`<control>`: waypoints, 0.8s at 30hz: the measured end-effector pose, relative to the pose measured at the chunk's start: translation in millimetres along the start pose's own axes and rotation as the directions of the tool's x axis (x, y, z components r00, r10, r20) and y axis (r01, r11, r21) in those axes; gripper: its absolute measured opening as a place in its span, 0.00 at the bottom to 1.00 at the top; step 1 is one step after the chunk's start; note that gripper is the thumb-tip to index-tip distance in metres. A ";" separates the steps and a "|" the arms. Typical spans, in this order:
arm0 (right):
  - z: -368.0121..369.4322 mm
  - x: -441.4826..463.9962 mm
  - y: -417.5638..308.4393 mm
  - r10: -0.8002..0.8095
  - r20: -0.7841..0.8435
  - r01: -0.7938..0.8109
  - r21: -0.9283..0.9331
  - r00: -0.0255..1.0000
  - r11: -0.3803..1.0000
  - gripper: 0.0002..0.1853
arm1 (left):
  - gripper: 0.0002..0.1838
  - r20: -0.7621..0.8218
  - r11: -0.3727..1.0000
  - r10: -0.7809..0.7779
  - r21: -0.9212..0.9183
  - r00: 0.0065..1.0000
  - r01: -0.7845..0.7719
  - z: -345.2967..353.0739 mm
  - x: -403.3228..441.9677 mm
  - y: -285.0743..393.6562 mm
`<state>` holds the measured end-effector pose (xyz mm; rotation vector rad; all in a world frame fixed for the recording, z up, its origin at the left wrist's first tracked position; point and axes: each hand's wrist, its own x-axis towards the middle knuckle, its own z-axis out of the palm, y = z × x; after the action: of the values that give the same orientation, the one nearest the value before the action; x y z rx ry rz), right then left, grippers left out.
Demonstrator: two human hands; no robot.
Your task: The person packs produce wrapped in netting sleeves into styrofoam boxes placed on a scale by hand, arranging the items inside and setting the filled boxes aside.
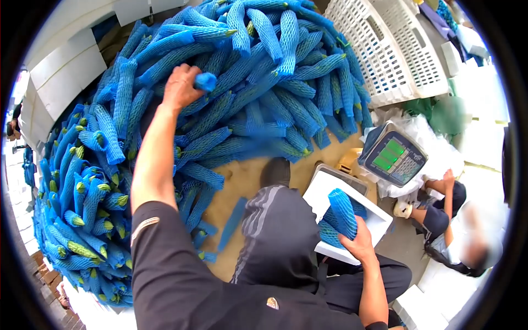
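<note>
My left hand (182, 87) is at the big pile of green vegetables in blue foam net sleeves (245, 99), its fingers wrapped round one sleeved piece (205, 82). Lower right, my right hand (360, 241) holds another blue-sleeved piece (343, 212) over a white foam box (377, 218). More blue-sleeved pieces lie inside that box, partly hidden by the held one. The box rests on the plate of a scale, whose display (393, 155) glows green beyond it; the digits are too blurred to read.
White plastic crates (385, 49) stand at the upper right. One loose sleeved piece (232, 224) lies on the tan floor near my knee. A seated person (445, 220) is at the right. White foam boxes (66, 69) are stacked at the upper left.
</note>
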<state>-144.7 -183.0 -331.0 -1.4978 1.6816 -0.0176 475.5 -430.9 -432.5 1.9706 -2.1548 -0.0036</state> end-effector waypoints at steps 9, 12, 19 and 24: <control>2.4 -6.4 56.3 -0.008 -0.058 0.010 0.042 0.998 0.999 0.42 | 0.20 0.027 0.877 -0.268 -0.408 0.963 0.256 -103.0 -29.9 -4.1; -10.3 -1.8 52.1 0.162 -0.026 -0.163 -0.020 0.986 0.986 0.37 | 0.26 0.261 0.958 -0.242 -0.089 0.934 0.273 -38.8 -62.4 5.6; -12.9 -0.7 68.7 -0.038 -0.153 -0.012 -0.316 0.988 0.949 0.33 | 0.28 0.067 0.964 -0.166 0.220 0.984 0.148 56.6 -107.3 3.6; 21.3 26.1 69.1 -0.154 -0.019 0.129 -0.452 0.988 0.883 0.32 | 0.30 0.149 0.939 -0.149 0.332 0.978 0.093 49.7 -115.0 18.0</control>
<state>-185.3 -174.3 -395.7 -1.9789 1.6886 0.2745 458.4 -323.2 -496.7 2.3637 -2.2536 0.1777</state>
